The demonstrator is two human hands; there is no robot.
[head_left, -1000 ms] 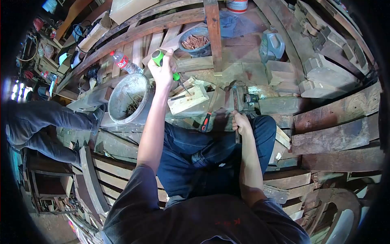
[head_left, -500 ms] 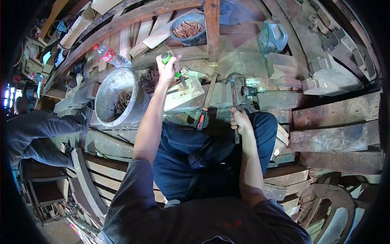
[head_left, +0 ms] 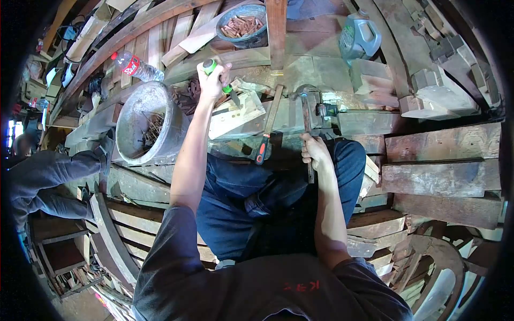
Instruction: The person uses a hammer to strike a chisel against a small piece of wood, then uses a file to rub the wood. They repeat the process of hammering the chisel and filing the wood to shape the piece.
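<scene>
My left hand (head_left: 212, 80) is closed around the green handle of a chisel (head_left: 234, 96), whose blade slants down to a pale piece of wood (head_left: 238, 115) with cut-out areas. My right hand (head_left: 316, 150) grips a hammer (head_left: 307, 115) low on its handle, the head lying over the work beam to the right of the wood. Between the two hands rests a file (head_left: 273, 114) with a red and black handle, its grip toward my legs.
A grey bucket (head_left: 163, 125) with scraps stands left of my left arm. Beyond are a plastic bottle (head_left: 140, 68), a blue tub (head_left: 241, 41) of wooden pegs, an upright post (head_left: 276, 40) and a jug (head_left: 360, 38). Planks (head_left: 436, 179) line the right. Another person's legs (head_left: 59, 174) show at left.
The view has shifted slightly, so most things sit a little further left and up. Both hands keep their holds on the chisel and the hammer.
</scene>
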